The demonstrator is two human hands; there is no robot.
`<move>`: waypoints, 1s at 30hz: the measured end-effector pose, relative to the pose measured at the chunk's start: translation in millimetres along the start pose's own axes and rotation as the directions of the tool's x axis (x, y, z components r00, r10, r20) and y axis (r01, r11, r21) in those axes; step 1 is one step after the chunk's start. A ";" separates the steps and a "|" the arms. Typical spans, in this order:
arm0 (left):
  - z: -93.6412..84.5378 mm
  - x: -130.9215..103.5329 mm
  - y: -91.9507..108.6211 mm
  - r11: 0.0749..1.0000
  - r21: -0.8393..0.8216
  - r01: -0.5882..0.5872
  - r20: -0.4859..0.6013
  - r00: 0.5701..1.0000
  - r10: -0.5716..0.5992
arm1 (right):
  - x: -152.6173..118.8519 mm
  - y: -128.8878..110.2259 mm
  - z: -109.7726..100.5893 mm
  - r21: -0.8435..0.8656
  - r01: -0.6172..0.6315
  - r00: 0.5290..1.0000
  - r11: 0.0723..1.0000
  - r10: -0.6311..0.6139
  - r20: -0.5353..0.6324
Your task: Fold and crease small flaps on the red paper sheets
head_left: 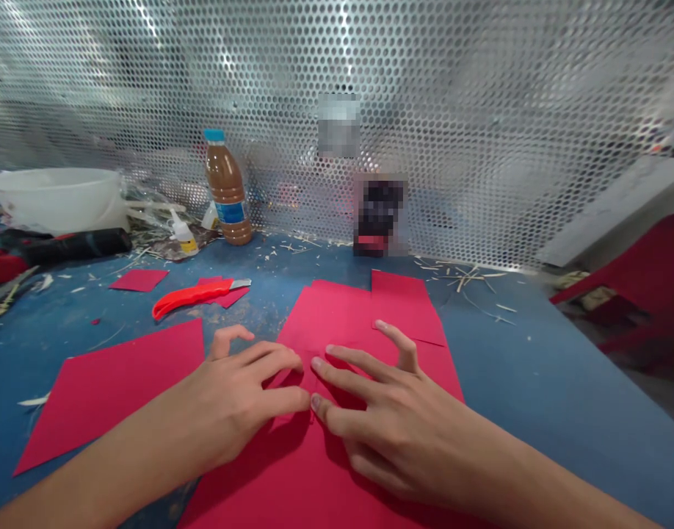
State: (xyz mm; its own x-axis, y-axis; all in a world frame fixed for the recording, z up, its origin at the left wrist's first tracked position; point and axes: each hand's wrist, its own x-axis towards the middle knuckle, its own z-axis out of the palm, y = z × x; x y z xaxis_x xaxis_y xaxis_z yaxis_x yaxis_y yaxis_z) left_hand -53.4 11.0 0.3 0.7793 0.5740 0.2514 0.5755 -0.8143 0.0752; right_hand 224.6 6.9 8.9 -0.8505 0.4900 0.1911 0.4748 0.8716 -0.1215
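Note:
A large red sheet of paper or card (pixel 337 312) lies on the blue table in front of me, with a smaller red rectangle (pixel 406 301) at its far right corner. My left hand (pixel 249 389) rests on the sheet's left part, fingers bent and apart, one finger raised. From the right, my right hand (pixel 386 411) reaches in with spread fingers, its tips on the sheet's middle close to my left fingertips. Neither hand grips anything visible. To the left lie another red sheet (pixel 117 389) and an orange-red utility knife (pixel 197 296) with its blade out.
Behind the knife are small red pieces (pixel 139 280). A brown-filled bottle (pixel 225 191), a small glue bottle (pixel 183 234), a white basin (pixel 62 198) and a black-and-red tool (pixel 67 247) stand at the back left. Straw-like scraps (pixel 472 277) lie before the perforated metal panel (pixel 452 132).

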 end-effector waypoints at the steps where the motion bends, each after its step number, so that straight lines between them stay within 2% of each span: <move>1: -0.6 -0.1 1.0 1.000 0.014 -0.005 0.008 1.000 0.005 | -0.1 0.3 -0.7 0.032 -0.009 1.000 0.999 0.009 0.007; 7: -4.9 0.0 3.0 0.998 0.054 -0.041 0.037 0.999 0.039 | -0.2 0.9 -0.8 0.233 -0.135 0.988 0.963 0.147 -0.037; 15: -1.7 -4.1 3.2 0.988 0.109 -0.114 0.035 0.993 0.110 | -1.2 1.6 3.3 0.272 -0.162 0.984 0.949 0.177 -0.031; 23: -10.8 1.2 14.2 0.991 0.094 -0.092 0.042 0.995 0.088 | 3.7 5.3 -4.7 0.334 -0.230 0.973 0.914 0.223 0.060; 26: -10.7 -0.5 20.6 0.993 0.085 -0.088 0.011 0.996 0.087 | 8.9 0.0 -6.2 0.282 -0.195 0.977 0.939 0.211 -0.028; 29: -8.1 -2.6 23.5 0.990 0.097 -0.104 0.032 0.994 0.102 | 18.2 -5.0 2.3 0.164 -0.138 0.971 0.977 0.167 -0.174; 30: -7.1 -3.1 23.6 0.988 0.106 -0.111 0.033 0.994 0.108 | 21.9 -5.8 6.9 0.119 -0.148 0.967 0.982 0.169 -0.191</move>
State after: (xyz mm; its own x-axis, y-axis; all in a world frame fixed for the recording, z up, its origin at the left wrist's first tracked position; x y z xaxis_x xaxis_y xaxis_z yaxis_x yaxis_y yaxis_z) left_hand -44.0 -10.7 8.2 0.8448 0.4850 0.2262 0.5083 -0.8593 -0.0560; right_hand 201.6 12.4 7.1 -0.6992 0.6234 0.3500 0.5654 0.7817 -0.2631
